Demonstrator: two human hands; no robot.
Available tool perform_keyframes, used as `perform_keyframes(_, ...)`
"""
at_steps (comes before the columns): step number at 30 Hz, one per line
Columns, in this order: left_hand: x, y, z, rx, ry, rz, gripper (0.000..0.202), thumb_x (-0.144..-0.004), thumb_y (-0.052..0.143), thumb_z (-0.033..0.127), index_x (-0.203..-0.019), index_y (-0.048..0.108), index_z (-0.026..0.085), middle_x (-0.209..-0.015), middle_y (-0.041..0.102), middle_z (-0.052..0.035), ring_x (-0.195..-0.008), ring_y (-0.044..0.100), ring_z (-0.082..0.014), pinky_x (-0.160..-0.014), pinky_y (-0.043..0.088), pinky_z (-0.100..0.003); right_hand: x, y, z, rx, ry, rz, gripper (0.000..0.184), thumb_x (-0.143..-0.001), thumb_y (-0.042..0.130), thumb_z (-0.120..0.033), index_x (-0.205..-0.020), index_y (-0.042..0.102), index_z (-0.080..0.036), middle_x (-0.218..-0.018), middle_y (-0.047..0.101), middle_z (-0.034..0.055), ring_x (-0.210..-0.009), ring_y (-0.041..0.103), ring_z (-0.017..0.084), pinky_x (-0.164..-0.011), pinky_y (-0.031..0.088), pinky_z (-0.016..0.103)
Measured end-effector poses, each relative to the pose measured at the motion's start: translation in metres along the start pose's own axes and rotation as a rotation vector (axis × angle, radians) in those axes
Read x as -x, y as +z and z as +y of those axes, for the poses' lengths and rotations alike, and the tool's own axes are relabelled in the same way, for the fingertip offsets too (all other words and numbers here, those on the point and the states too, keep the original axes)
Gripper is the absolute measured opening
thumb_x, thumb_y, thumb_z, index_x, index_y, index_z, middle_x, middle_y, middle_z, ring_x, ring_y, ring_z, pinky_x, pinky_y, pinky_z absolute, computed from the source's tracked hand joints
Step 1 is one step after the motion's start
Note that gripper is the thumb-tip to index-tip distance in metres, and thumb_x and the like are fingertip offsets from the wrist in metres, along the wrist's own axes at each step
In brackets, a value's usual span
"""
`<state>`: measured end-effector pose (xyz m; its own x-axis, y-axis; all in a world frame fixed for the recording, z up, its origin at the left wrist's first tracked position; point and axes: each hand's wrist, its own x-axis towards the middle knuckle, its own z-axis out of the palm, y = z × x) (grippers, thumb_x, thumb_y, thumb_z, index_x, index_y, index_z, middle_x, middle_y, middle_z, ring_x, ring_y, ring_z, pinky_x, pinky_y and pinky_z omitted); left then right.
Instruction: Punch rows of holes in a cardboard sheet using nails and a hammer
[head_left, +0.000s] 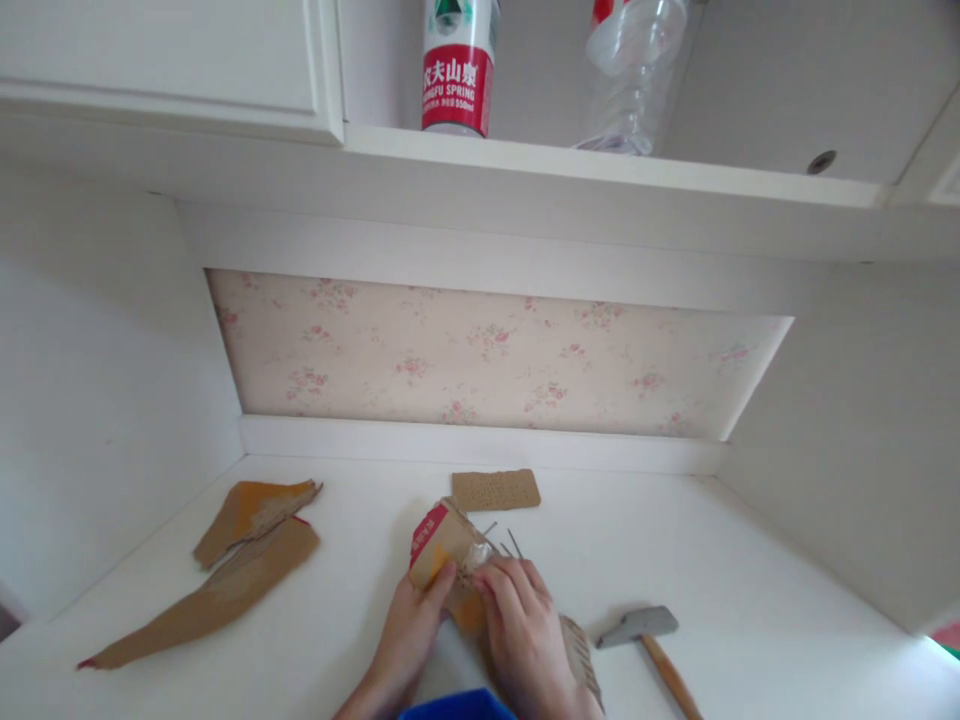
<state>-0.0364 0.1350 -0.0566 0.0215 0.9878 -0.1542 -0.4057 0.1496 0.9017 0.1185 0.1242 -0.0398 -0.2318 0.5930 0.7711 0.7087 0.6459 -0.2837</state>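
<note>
My left hand point(414, 622) grips a folded piece of brown cardboard point(448, 540) by its left side, thumb on top. The cardboard has a red printed strip and an orange patch. At its right edge my right hand point(523, 622) is closed, fingertips pinched together against the board; what they hold is hidden. A small shiny, clear scrap point(480, 551) shows just above those fingertips. Several thin nails point(514, 543) lie on the white surface just beyond my right hand. Another piece of corrugated cardboard point(580, 655) is partly hidden behind my right wrist.
A hammer point(651, 640) with a wooden handle lies at the right. A perforated cardboard rectangle point(496, 490) rests behind my hands, with torn cardboard pieces point(206, 605) at the left. Overhead, a shelf point(600, 170) holds a red-labelled bottle point(459, 85) and a clear plastic bottle point(628, 85).
</note>
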Motion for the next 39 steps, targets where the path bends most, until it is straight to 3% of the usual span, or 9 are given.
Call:
perform_keyframes(4, -0.001, 0.002, 0.001, 0.201, -0.029, 0.1, 0.035, -0.085, 0.072, 0.024, -0.119, 0.066, 0.017, -0.116, 0.073, -0.0119, -0.109, 0.068, -0.0279, -0.091, 0.056, -0.038, -0.008, -0.011, 0.023, -0.11, 0.489, 0.109, 0.022, -0.099, 0.043, -0.032, -0.099, 0.063, -0.022, -0.091, 0.073, 0.0058, -0.075, 0.067, 0.019, -0.072, 0.053, 0.031)
perform_keyframes(6, -0.003, 0.003, 0.003, 0.277, 0.0, 0.179, 0.031, -0.09, 0.065, 0.017, -0.121, 0.064, 0.016, -0.119, 0.072, -0.0126, -0.107, 0.069, -0.0254, -0.091, 0.056, -0.037, -0.01, -0.015, 0.038, -0.119, 0.714, 0.1, 0.03, -0.097, 0.045, -0.041, -0.101, 0.065, -0.021, -0.087, 0.075, 0.0056, -0.063, 0.066, 0.018, -0.067, 0.053, 0.031)
perform_keyframes(7, -0.004, 0.003, 0.005, 0.308, 0.01, 0.225, 0.029, -0.092, 0.062, 0.015, -0.121, 0.064, 0.016, -0.118, 0.072, -0.013, -0.105, 0.07, -0.0245, -0.091, 0.056, -0.037, -0.009, -0.015, 0.045, -0.107, 0.761, 0.069, 0.033, -0.097, 0.044, -0.043, -0.103, 0.067, -0.02, -0.086, 0.076, 0.0061, -0.061, 0.066, 0.019, -0.066, 0.052, 0.031)
perform_keyframes(9, -0.007, 0.003, 0.009, 0.356, 0.01, 0.306, 0.027, -0.095, 0.057, 0.015, -0.121, 0.063, 0.015, -0.112, 0.074, -0.0132, -0.1, 0.072, -0.0235, -0.089, 0.058, -0.037, -0.005, -0.014, 0.053, -0.066, 0.758, -0.015, 0.036, -0.097, 0.043, -0.042, -0.104, 0.068, -0.018, -0.092, 0.077, 0.0082, -0.07, 0.069, 0.021, -0.071, 0.052, 0.032)
perform_keyframes(12, -0.01, -0.001, 0.015, 0.369, 0.002, 0.333, 0.026, -0.097, 0.055, 0.019, -0.122, 0.063, 0.014, -0.105, 0.076, -0.0127, -0.094, 0.074, -0.023, -0.086, 0.059, -0.038, 0.004, -0.009, 0.056, -0.031, 0.677, -0.138, 0.033, -0.097, 0.043, -0.035, -0.101, 0.072, -0.021, -0.104, 0.076, 0.009, -0.092, 0.069, 0.026, -0.083, 0.049, 0.036)
perform_keyframes(17, -0.014, -0.014, 0.026, 0.331, 0.084, 0.391, 0.023, -0.096, 0.057, 0.015, -0.117, 0.065, 0.017, -0.105, 0.076, -0.0099, -0.092, 0.074, -0.0202, -0.085, 0.06, -0.033, 0.009, -0.004, 0.054, -0.048, 0.609, -0.27, 0.033, -0.095, 0.042, -0.026, -0.092, 0.075, -0.024, -0.1, 0.074, 0.0075, -0.088, 0.068, 0.026, -0.081, 0.047, 0.036)
perform_keyframes(24, -0.023, -0.035, 0.032, 0.291, 0.14, 0.429, 0.025, -0.094, 0.056, 0.007, -0.114, 0.067, 0.019, -0.108, 0.075, -0.0074, -0.092, 0.073, -0.0177, -0.087, 0.058, -0.031, 0.008, -0.003, 0.06, -0.088, 0.621, -0.268, 0.031, -0.095, 0.043, -0.027, -0.087, 0.072, -0.023, -0.098, 0.071, 0.0058, -0.089, 0.067, 0.021, -0.082, 0.046, 0.028)
perform_keyframes(31, -0.022, -0.038, 0.023, 0.24, 0.124, 0.408, 0.025, -0.092, 0.059, 0.007, -0.113, 0.067, 0.018, -0.106, 0.075, -0.008, -0.095, 0.073, -0.0208, -0.089, 0.057, -0.035, 0.012, -0.006, 0.066, -0.085, 0.766, -0.193, 0.03, -0.094, 0.041, -0.034, -0.09, 0.068, -0.022, -0.09, 0.072, 0.0057, -0.082, 0.066, 0.021, -0.076, 0.047, 0.029)
perform_keyframes(39, -0.017, -0.037, 0.028, 0.253, 0.124, 0.431, 0.028, -0.093, 0.055, 0.006, -0.116, 0.065, 0.019, -0.102, 0.076, -0.0066, -0.095, 0.073, -0.0192, -0.092, 0.055, -0.033, 0.01, -0.008, 0.058, 0.013, 0.824, -0.31, 0.034, -0.097, 0.037, -0.037, -0.098, 0.068, -0.026, -0.078, 0.077, 0.0043, -0.076, 0.072, 0.024, -0.064, 0.044, 0.029)
